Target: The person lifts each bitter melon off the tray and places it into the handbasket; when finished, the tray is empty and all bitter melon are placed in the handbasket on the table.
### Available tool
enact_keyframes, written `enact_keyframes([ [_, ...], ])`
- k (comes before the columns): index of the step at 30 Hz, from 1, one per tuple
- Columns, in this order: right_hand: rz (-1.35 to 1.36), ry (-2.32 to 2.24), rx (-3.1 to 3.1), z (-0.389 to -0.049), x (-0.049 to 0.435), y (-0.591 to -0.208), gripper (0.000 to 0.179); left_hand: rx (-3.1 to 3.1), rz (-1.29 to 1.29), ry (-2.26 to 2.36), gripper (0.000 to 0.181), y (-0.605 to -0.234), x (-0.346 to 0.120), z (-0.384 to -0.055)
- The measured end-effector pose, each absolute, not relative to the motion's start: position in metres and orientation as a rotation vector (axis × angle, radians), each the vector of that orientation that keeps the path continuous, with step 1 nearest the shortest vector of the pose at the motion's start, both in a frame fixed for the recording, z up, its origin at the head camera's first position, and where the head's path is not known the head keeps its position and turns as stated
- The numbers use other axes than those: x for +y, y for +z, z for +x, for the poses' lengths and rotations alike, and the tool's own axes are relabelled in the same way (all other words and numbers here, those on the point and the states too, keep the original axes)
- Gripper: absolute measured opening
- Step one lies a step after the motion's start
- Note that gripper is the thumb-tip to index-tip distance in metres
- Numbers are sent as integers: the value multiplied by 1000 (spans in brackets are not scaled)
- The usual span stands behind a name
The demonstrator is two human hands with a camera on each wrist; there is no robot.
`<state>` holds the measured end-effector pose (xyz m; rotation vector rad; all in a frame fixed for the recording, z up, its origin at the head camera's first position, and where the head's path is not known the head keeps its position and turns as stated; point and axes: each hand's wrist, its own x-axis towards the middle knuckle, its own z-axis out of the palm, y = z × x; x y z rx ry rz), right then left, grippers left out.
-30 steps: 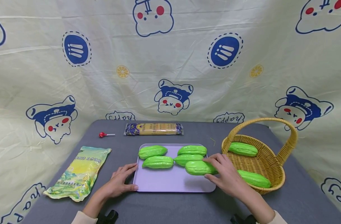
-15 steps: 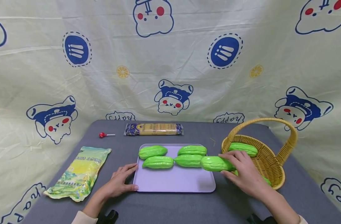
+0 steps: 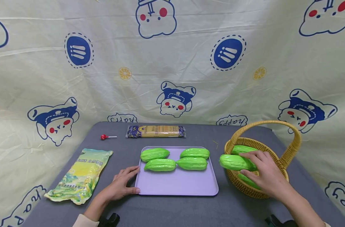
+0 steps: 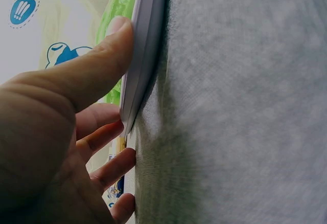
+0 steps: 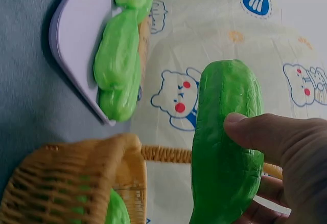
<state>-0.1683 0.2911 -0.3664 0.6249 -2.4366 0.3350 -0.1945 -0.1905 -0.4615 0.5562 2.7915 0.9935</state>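
Green gourd (image 3: pixel 234 162) is pinched by right hand (image 3: pixel 267 171); relaxed left hand (image 3: pixel 120 183) touches tray (image 3: pixel 178 183), uncropped only in head view.

A pale, creased sheet (image 3: pixel 110 91) hangs behind the worktop (image 3: pixel 172 209) and around both sides, printed with upside-down cartoon animals (image 3: pixel 176 102), blue ovals (image 3: pixel 78 50) and orange slices (image 3: pixel 125 73). The worktop is grey-blue with rounded far corners, apparently cloth-covered, though the close view is blurred.

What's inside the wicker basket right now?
In the basket, a back green gourd and a front green gourd show partly. The right hand and the held gourd cover parts of both; anything beneath them can't be seen.
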Motion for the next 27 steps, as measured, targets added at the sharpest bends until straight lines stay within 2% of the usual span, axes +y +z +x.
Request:
enact_keyframes([
  [15,480,361,-2631,-173,326,-357,47,2787,542,984,79,-461,-190,-195],
  [27,417,311,-2720,-191,346,-353,47,2773,522,994,79,-463,-189,-196],
])
